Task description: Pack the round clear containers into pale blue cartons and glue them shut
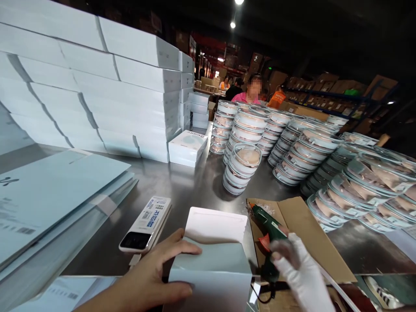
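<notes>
My left hand (pixel 162 268) grips the left side of a pale blue carton (pixel 211 264), fingers on top and thumb on the front. The carton's far flap (pixel 216 223), white inside, stands raised. A green glue gun (pixel 268 221) with an orange trigger and nozzle lies on a flat piece of brown cardboard (pixel 308 234). At the rear of the gun is my right hand (pixel 300 264), in a white glove with bare fingertips. Motion smears its fingers, so whether they close on the gun is unclear.
A white power bank (pixel 147 223) lies on the metal table. Flat blue cartons (pixel 61 186) are piled left, beneath a wall of white boxes (pixel 130 86). Stacks of round lidded containers (pixel 242 167) fill the right side. A person in pink (pixel 248 93) is beyond them.
</notes>
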`<state>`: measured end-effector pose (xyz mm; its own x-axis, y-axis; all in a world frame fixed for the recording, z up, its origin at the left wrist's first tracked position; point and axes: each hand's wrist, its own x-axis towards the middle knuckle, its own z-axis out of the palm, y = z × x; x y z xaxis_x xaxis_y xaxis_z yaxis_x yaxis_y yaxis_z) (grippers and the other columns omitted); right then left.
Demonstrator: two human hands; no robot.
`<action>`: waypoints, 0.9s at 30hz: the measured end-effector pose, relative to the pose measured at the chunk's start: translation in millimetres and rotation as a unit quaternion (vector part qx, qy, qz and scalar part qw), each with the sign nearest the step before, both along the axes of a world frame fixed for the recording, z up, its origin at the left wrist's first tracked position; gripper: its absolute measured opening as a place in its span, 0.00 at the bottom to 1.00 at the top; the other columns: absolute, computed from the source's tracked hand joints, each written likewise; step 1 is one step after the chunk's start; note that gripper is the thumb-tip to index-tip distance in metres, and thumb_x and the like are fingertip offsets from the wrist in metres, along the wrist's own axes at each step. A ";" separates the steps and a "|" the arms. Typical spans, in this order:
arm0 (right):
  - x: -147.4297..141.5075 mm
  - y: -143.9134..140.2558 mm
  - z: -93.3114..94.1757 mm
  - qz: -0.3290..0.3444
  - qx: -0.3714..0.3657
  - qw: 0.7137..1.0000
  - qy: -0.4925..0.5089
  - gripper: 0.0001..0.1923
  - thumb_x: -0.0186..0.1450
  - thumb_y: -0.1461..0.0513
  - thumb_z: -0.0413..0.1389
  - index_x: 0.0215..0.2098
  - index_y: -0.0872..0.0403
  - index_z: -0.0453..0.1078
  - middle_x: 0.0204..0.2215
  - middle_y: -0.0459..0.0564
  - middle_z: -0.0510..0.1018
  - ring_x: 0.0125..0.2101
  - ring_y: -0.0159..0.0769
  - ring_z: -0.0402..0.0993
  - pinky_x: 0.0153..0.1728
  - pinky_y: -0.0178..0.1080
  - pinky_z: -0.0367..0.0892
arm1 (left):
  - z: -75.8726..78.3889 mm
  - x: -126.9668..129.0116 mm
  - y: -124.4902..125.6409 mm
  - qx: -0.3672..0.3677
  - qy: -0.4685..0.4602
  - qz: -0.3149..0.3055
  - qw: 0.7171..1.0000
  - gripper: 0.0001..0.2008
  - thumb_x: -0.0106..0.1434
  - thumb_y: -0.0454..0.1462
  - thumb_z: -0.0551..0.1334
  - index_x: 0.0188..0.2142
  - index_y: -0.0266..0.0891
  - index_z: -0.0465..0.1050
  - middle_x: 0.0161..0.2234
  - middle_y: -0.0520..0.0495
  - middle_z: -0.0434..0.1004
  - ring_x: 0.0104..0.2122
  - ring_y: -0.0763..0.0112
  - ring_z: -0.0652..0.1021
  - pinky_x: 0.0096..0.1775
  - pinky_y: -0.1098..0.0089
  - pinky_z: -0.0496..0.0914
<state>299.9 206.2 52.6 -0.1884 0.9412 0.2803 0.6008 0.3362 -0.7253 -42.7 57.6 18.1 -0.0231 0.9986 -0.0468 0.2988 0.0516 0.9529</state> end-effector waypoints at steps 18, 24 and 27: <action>-62.6 -39.8 5.3 0.364 -0.143 0.911 0.131 0.25 0.58 0.60 0.70 0.54 0.37 0.79 0.57 0.50 0.79 0.59 0.53 0.73 0.61 0.51 0.67 | 12.6 6.1 10.3 0.106 0.008 -0.077 0.991 0.17 0.70 0.52 0.60 0.49 0.49 0.80 0.51 0.44 0.68 0.51 0.57 0.72 0.56 0.61 0.70; -51.1 -30.6 -0.6 0.377 -0.162 0.900 0.147 0.26 0.64 0.56 0.66 0.60 0.35 0.73 0.67 0.51 0.68 0.65 0.52 0.66 0.62 0.53 0.65 | 30.3 -5.3 13.5 0.112 -0.003 -0.066 0.992 0.12 0.66 0.48 0.67 0.44 0.48 0.84 0.52 0.43 0.72 0.50 0.57 0.76 0.55 0.61 0.71; -49.2 -25.9 -8.0 0.267 -0.262 0.853 0.364 0.40 0.54 0.44 0.72 0.63 0.32 0.69 0.69 0.49 0.66 0.63 0.53 0.69 0.54 0.52 0.73 | 33.6 -10.7 17.3 0.135 -0.111 0.154 0.972 0.17 0.62 0.52 0.70 0.43 0.45 0.82 0.50 0.45 0.77 0.44 0.58 0.80 0.45 0.64 0.76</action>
